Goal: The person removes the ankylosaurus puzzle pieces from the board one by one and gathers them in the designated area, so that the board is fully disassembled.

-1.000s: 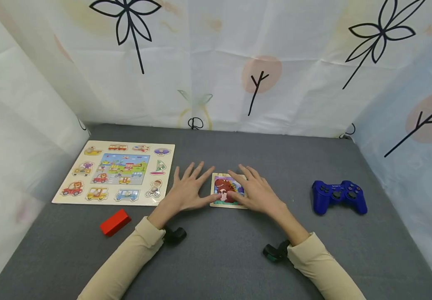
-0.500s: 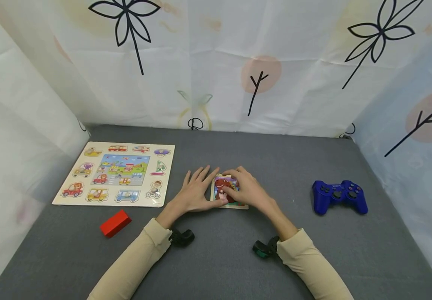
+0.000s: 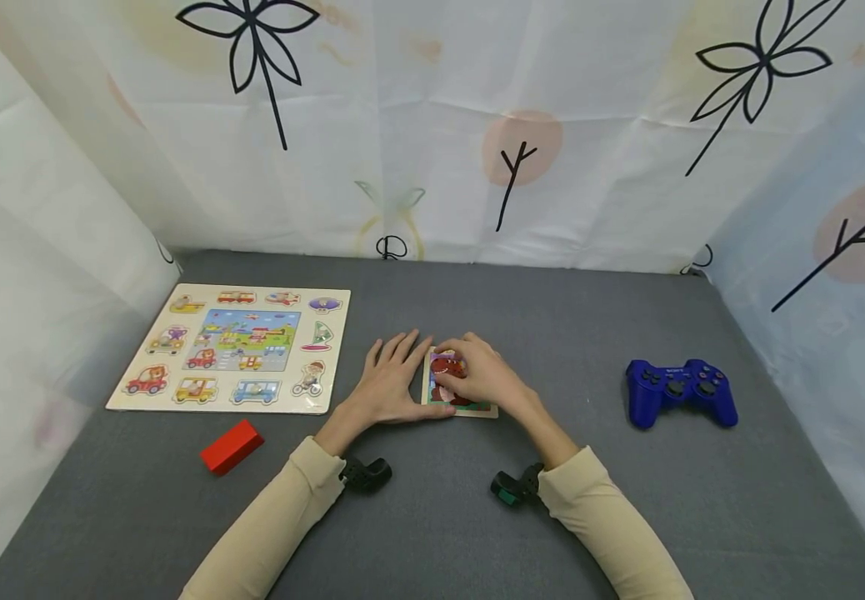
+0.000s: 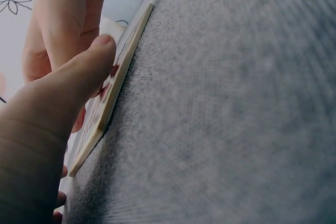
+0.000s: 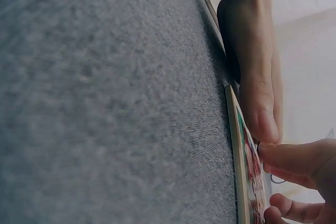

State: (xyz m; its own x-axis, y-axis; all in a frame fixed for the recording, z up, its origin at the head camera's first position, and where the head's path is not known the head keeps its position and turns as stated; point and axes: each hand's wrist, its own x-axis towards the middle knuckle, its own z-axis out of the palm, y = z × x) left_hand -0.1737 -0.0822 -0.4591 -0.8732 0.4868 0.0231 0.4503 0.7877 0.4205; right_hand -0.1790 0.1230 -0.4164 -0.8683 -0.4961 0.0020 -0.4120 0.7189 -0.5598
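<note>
A small wooden-framed jigsaw puzzle (image 3: 470,411) with a red dinosaur picture lies flat on the grey table. My left hand (image 3: 387,392) rests at its left side, fingers straight and spread. In the left wrist view the left thumb (image 4: 97,59) reaches over the puzzle's near edge (image 4: 113,103). Bent over the puzzle is my right hand (image 3: 487,375), its thumb and fingers at the picture's upper left. In the right wrist view the right hand (image 5: 310,169) has its fingertips at the picture face (image 5: 252,166); whether they pinch a piece cannot be told.
On the left lies a large pegboard puzzle (image 3: 252,337) with vehicle pictures. A red block (image 3: 232,447) is in front of it. A blue game controller (image 3: 680,392) lies at the right. Patterned cloth walls (image 3: 432,125) stand behind and at both sides of the grey table (image 3: 432,517).
Both hands have come closer together. My right hand has moved left over the dinosaur puzzle and its spread fingers have bent. The left hand shifted slightly right, then stayed.
</note>
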